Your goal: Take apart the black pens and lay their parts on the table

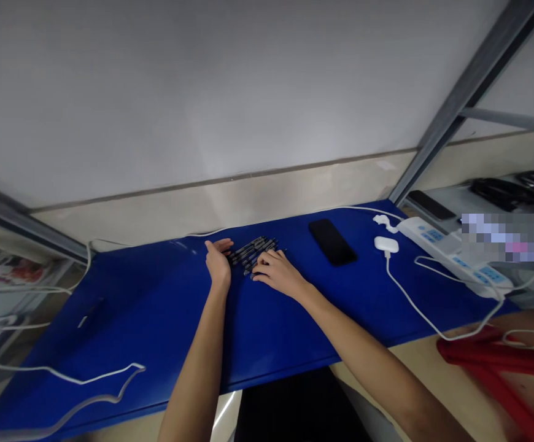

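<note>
Several dark pens (250, 250) lie side by side in a loose bundle on the blue tabletop (151, 307). Upright along their left ends stands my left hand (219, 263), its fingers stretched out and the palm turned toward the pens. From the right, my right hand (278, 273) reaches over the bundle with bent fingers closed on the pens' near right end. Its fingertips partly hide those pens, so how many it grips is unclear.
Right of the pens lies a black phone (332, 242). Farther right are a white earbud case (386, 245) on a cable and a white power strip (451, 255). A dark pen-like object (91, 314) and a loose white cable (83, 382) lie on the left. A wall runs behind.
</note>
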A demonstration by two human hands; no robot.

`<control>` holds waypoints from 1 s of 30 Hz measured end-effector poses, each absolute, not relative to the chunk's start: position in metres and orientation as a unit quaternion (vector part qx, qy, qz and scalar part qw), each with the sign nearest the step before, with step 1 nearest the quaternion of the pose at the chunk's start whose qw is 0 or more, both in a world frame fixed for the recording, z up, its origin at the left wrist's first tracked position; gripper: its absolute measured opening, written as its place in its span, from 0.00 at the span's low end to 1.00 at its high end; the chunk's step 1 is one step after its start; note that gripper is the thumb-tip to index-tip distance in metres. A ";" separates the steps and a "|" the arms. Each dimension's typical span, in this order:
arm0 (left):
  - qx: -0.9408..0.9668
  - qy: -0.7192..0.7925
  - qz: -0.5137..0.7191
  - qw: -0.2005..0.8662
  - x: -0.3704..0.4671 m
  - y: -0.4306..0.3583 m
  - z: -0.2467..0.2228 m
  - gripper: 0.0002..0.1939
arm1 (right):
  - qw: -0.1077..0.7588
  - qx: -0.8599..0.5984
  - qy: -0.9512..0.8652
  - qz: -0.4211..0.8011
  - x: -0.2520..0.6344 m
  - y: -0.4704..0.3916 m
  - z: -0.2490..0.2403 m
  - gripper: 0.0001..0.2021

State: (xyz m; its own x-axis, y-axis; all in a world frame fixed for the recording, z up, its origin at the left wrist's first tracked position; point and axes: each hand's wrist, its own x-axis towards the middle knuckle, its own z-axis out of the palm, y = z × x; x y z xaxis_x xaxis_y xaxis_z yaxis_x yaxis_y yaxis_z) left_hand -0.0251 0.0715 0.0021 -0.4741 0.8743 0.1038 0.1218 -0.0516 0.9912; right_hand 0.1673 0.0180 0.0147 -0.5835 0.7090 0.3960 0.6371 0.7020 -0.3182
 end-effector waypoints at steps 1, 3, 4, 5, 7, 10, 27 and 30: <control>0.415 0.619 0.592 0.307 -0.024 0.070 0.003 0.40 | 0.249 -0.377 -0.890 0.065 0.165 0.017 0.015 0.11; 0.433 0.629 0.572 0.299 -0.023 0.068 0.004 0.41 | 0.242 -0.371 -0.895 0.057 0.162 0.014 0.016 0.11; 0.440 0.634 0.563 0.296 -0.022 0.067 0.004 0.41 | 0.238 -0.370 -0.897 0.054 0.161 0.013 0.016 0.12; 0.447 0.638 0.555 0.293 -0.022 0.066 0.005 0.42 | 0.233 -0.370 -0.898 0.052 0.160 0.011 0.017 0.13; 0.454 0.646 0.542 0.288 -0.022 0.065 0.007 0.42 | 0.225 -0.377 -0.897 0.046 0.157 0.008 0.018 0.17; 0.459 0.657 0.530 0.278 -0.021 0.063 0.008 0.41 | 0.222 -0.395 -0.890 0.040 0.154 0.003 0.018 0.18; 0.464 0.668 0.507 0.285 -0.020 0.063 0.014 0.39 | 0.255 -0.433 -0.863 0.046 0.175 -0.037 0.018 0.13; 0.461 0.668 0.509 0.286 -0.021 0.063 0.014 0.38 | 0.241 -0.453 -0.858 0.038 0.181 -0.043 0.020 0.15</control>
